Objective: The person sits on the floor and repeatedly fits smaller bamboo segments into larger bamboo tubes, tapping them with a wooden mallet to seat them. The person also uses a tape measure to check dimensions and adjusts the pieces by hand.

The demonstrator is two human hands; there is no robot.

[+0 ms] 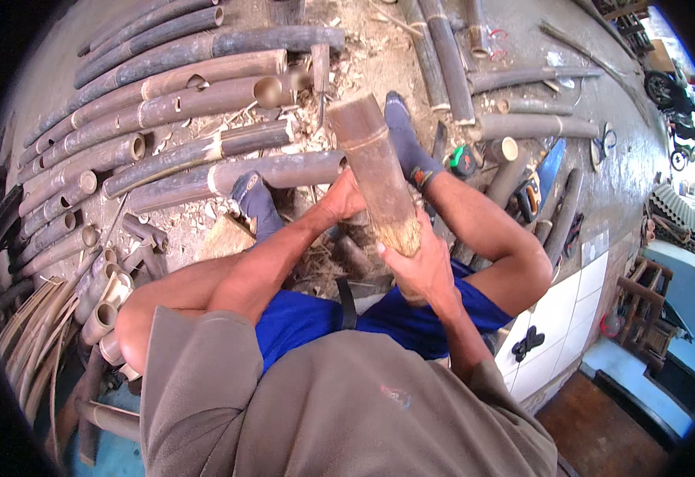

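My right hand is wrapped round the rough, pale, cut-down lower part of a thick bamboo club. Its broad brown end, ringed by a node, points up and away between my legs. My left hand is closed just left of the club, partly covered by it; what its fingers grip is hidden. Just beyond that hand, the open end of a dark bamboo pole lies near my sock-covered left foot. My right foot rests to the right of the club.
Several bamboo poles, some with cut holes, cover the floor at left. Wood shavings lie ahead. At right are a handsaw, a green-and-black tape measure and more bamboo. Split strips are bundled at lower left; white tiles edge the right.
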